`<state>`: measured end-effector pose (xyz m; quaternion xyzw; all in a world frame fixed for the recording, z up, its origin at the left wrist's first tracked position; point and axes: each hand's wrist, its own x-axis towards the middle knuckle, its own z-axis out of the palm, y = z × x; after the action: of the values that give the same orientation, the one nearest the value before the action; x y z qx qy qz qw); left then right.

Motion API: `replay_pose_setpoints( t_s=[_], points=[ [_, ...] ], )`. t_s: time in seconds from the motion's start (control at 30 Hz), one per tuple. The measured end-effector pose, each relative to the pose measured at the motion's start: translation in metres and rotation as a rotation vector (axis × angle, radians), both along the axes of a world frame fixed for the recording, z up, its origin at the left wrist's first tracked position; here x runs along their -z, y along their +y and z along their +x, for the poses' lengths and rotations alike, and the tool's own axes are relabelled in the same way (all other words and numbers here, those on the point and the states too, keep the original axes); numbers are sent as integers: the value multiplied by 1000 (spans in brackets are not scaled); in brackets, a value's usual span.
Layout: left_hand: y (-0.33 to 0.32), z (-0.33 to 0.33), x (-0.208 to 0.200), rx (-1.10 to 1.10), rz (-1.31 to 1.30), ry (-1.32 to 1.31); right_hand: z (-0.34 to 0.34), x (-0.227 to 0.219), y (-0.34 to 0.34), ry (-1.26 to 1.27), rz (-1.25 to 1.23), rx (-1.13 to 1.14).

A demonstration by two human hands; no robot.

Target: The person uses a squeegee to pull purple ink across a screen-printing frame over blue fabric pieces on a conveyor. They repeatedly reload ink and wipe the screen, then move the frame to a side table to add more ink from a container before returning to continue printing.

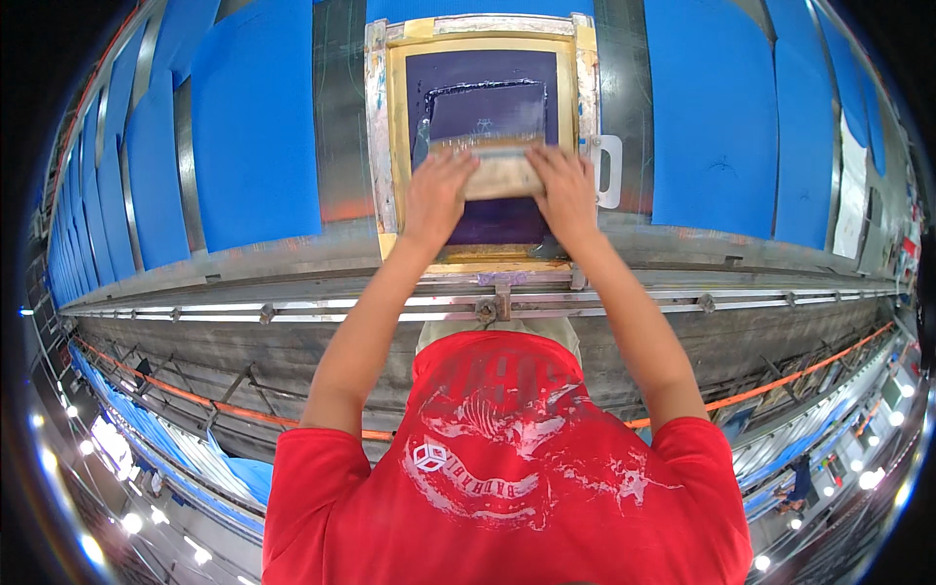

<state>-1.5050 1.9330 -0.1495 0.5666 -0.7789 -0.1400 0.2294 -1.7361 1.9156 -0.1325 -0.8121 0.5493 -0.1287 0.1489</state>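
Note:
A squeegee with a pale wooden handle (503, 175) lies across the dark purple mesh of a screen printing frame (397, 127). My left hand (441, 195) grips its left end and my right hand (565, 193) its right end, fingers wrapped over the top. Both hands are slightly blurred. Beyond the squeegee, a wet, shiny patch of ink (487, 102) with a dark upper edge covers part of the mesh, and a small light design shows through it. Yellowish tape lines the inside of the frame. The blade's lower edge is hidden.
Blue fabric pieces (255, 127) (714, 117) lie on the long metal table on both sides of the frame. A white handle-shaped piece (609, 172) sits at the frame's right. A metal rail (390, 308) with several stops runs along the table's near edge. An orange bar (770, 382) runs behind me.

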Motion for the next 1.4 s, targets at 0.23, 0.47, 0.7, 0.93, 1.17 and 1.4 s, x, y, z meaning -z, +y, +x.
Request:
replay_pose_setpoints(
  t_s=[0.23,0.47,0.7,0.93,1.17,1.4],
  points=[
    [-14,13,-30,36,187,88,-6,-23,-17,53,-34,-87],
    [-127,11,-21,-36,184,5,3,4,-125,-81,-95,-29],
    [7,-3,-8,7,3,92,-8,-2,15,-64,-4,-53],
    [43,3,-11,71,169,13,-80,11,-25,-505,-194,266],
    [60,9,-12,136,158,-15,-78,28,-54,-547,27,558],
    [86,97,-43,83,76,93,39,-37,-39,-579,-97,565]
  ],
)
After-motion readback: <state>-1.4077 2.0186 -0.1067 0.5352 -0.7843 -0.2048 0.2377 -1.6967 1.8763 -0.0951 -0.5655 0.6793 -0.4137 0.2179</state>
